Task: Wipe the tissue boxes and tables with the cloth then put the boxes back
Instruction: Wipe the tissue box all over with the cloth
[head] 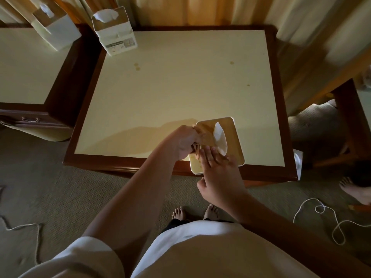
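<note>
Head view: left hand (183, 143) is gripping cloth (201, 134), right hand (219, 173) is pressing flat on tissue box (233, 141) overhanging bench (170, 87) edge, lower middle; a hard wipe is risking tipping it off.

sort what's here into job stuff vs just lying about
Job: tan-topped white tissue box, brownish cloth in left hand, right hand pressing box, cream dark-rimmed table, two far white tissue boxes.
Lying about: white cord on carpet.
</note>
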